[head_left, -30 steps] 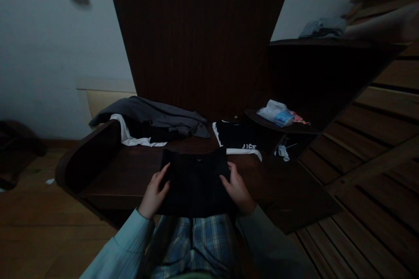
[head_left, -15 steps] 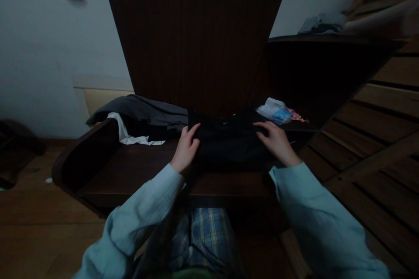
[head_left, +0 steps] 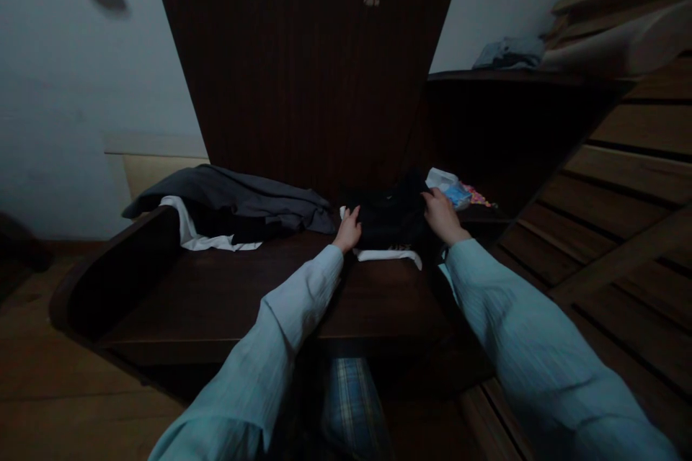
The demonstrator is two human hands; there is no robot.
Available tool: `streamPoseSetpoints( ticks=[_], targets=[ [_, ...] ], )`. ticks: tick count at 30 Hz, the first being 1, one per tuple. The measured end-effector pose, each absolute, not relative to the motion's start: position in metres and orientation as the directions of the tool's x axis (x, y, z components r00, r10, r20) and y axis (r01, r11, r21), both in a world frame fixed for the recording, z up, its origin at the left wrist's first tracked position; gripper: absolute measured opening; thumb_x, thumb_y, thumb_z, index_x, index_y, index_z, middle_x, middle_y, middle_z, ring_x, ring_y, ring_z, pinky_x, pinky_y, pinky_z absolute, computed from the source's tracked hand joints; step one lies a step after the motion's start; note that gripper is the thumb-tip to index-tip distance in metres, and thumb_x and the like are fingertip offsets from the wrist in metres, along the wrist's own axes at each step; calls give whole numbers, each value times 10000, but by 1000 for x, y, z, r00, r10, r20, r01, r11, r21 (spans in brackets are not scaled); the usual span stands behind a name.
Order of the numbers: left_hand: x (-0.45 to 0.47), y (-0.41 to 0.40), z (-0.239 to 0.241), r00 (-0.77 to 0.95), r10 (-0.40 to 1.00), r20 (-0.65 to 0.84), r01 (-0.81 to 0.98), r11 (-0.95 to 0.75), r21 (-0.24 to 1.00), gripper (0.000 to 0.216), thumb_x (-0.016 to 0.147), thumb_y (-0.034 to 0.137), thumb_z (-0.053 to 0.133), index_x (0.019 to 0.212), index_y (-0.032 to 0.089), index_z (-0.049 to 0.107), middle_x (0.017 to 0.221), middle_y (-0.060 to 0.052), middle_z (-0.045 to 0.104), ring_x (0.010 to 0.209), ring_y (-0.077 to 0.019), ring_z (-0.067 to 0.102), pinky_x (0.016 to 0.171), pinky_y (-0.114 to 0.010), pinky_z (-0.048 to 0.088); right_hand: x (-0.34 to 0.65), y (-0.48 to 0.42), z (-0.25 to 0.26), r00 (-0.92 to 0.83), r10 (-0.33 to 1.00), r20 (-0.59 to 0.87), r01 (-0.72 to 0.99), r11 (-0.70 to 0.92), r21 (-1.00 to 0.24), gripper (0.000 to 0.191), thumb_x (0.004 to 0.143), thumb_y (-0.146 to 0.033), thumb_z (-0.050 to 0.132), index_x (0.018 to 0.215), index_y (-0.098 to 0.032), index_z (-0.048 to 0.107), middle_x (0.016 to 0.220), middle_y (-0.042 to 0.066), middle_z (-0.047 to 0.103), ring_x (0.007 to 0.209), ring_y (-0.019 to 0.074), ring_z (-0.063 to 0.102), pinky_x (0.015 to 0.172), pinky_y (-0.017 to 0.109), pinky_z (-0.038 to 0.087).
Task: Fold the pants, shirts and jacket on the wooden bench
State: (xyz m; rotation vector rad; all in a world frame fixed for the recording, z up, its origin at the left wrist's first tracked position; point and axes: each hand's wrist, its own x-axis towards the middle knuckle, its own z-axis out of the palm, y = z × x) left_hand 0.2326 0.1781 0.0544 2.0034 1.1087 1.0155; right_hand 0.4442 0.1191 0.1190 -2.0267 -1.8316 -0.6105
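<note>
A dark folded garment [head_left: 390,222] lies on the wooden bench, with small pale lettering near its front edge. My left hand [head_left: 349,229] is closed at its left side, fingers on the cloth. At its right side my right hand [head_left: 442,216] pinches the fabric. A white strip of cloth [head_left: 388,255] shows along the garment's front edge; whether it is part of the garment I cannot tell. Left of my left hand, a grey garment [head_left: 243,194] lies along the back of the bench over black and white cloth [head_left: 189,227].
The dark wooden bench [head_left: 259,295] has a raised curved left end. A white and blue plastic packet [head_left: 453,187] lies beside my right hand. Behind stands a dark wooden panel [head_left: 313,72]. Slatted wood [head_left: 638,180] rises at the right, and folded cloth [head_left: 511,52] lies on a shelf.
The dark garment has become a smaller bundle farther back, and the white strip now shows at its front. My left hand has moved right and away from me, closer to my right hand.
</note>
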Motion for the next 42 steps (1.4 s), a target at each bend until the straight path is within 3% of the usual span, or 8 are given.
streamPoseSetpoints(
  ticks=[10,16,24,27,30,33,37,42],
  targets=[
    [237,166,5,405,874,269,409,-436,802,397,843,285,410,1229,208,454,1248,-93,432,1180,-204,400,997,-327,292,435,121,70,15,958,287,974,-79,211,381,775,-114,401,1134,-149,522,1148,150,471,940,242,502,716,301,435],
    [233,161,-1,418,848,326,483,-511,711,425,846,312,396,1239,156,438,1272,-140,413,1186,-227,392,980,-331,306,465,133,42,156,960,231,985,-167,30,450,728,-1,360,1114,-125,555,1082,137,525,922,202,550,784,272,420],
    [241,164,2,361,810,462,501,-586,637,440,866,256,329,1298,177,350,1324,-135,360,1202,-228,366,979,-369,294,469,151,32,270,858,437,961,-212,-178,481,722,10,337,1150,-95,530,1183,150,491,1029,208,519,873,279,397],
    [242,166,3,301,876,377,555,-482,678,395,854,263,365,1228,172,457,1289,-135,402,1206,-244,350,984,-381,286,473,155,33,408,865,292,907,-347,-238,452,769,-103,395,1216,-93,462,1182,170,492,1006,221,536,825,295,420],
    [237,164,1,248,906,343,580,-422,696,348,840,296,404,1143,195,542,1283,-116,400,1205,-252,337,991,-384,277,477,156,34,514,852,100,840,-476,-262,425,778,-323,470,1123,-86,543,1025,184,577,922,263,569,746,353,445],
    [228,165,-2,221,885,409,551,-459,697,330,840,268,397,1113,176,559,1258,-120,409,1186,-230,357,992,-353,281,465,154,36,540,833,120,829,-501,-248,424,779,-408,453,1024,-92,597,1014,206,574,958,298,541,763,425,422],
    [206,172,-4,143,849,509,517,-502,693,307,820,177,381,1063,115,558,1153,-137,483,1115,-195,424,977,-308,308,410,150,33,399,800,448,906,-268,-329,385,800,-338,422,1089,-113,541,1211,189,464,1144,274,405,907,442,330],
    [154,181,-2,111,791,601,594,-538,598,312,754,98,388,1018,132,551,1128,-103,522,1084,-180,452,965,-313,330,310,147,18,340,710,617,786,146,-601,441,805,-247,374,1220,-99,371,1258,163,418,1143,184,413,940,331,341]
  ],
)
